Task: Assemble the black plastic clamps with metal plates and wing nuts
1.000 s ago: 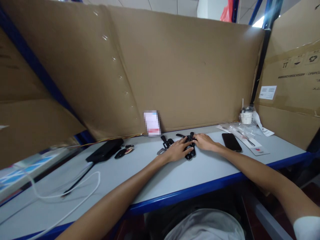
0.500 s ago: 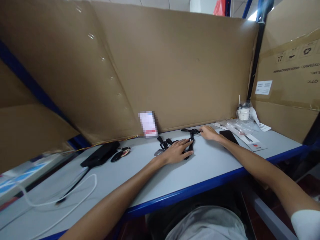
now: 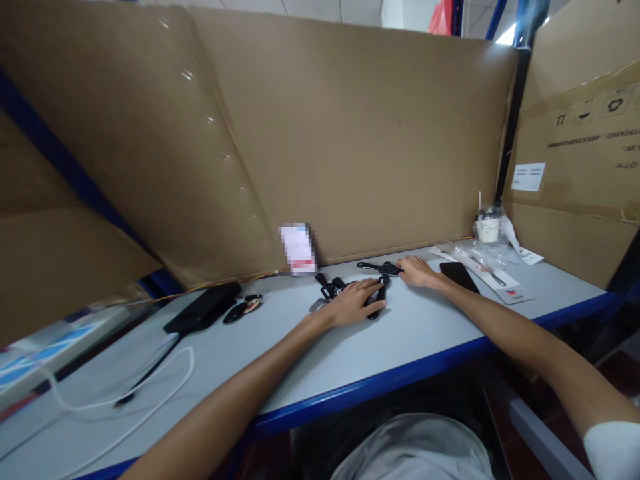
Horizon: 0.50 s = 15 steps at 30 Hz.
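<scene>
My right hand (image 3: 419,272) is closed round one end of a black spokeshave (image 3: 384,268), its other handle pointing left just above the table. My left hand (image 3: 356,303) lies palm down with fingers stretched over a group of black tools (image 3: 330,288) of similar look. Handles stick out past my left fingers on both sides, and the hand hides the middle of the group. A flat grey piece (image 3: 319,305) shows beside the left wrist.
A phone with a blurred screen (image 3: 299,250) leans on the cardboard wall (image 3: 360,133). Right of my right hand lie a dark phone (image 3: 459,277), plastic packaging (image 3: 483,257) and a cup (image 3: 487,227). Leftward are a black case (image 3: 203,310), sunglasses (image 3: 243,308) and a white cable (image 3: 187,380).
The spokeshave in my right hand has tilted and shifted slightly, its left handle moving a little left and its body lower. My left hand stays in place.
</scene>
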Motion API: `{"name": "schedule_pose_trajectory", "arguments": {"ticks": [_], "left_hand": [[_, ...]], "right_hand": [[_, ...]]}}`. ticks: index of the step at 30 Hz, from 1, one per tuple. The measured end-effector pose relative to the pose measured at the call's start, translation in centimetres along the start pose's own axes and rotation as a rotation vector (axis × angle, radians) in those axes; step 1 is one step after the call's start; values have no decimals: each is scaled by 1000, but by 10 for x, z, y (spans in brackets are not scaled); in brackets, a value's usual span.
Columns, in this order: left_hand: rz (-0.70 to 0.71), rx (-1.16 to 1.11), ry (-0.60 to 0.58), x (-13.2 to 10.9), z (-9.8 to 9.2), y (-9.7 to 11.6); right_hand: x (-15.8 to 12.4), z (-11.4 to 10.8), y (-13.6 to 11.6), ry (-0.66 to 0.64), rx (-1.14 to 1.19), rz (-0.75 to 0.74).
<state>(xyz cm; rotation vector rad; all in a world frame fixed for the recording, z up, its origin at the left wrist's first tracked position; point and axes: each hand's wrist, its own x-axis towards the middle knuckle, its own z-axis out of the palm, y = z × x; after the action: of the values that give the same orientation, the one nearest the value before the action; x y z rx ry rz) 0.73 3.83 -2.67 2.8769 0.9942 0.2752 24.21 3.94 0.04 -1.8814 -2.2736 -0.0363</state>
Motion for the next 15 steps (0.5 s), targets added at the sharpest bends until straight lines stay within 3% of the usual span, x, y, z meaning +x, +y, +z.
{"name": "schedule_pose_trajectory", "arguments": {"ticks": [5, 11, 15], "left_hand": [[6, -7, -74, 0, -4, -15], [-39, 14, 25, 3, 7, -33], [-46, -181, 157, 9, 11, -42]], "right_hand": [[4, -6, 1, -47, 59, 61], [4, -8, 10, -41, 34, 178], [3, -4, 12, -60, 32, 179]]}}
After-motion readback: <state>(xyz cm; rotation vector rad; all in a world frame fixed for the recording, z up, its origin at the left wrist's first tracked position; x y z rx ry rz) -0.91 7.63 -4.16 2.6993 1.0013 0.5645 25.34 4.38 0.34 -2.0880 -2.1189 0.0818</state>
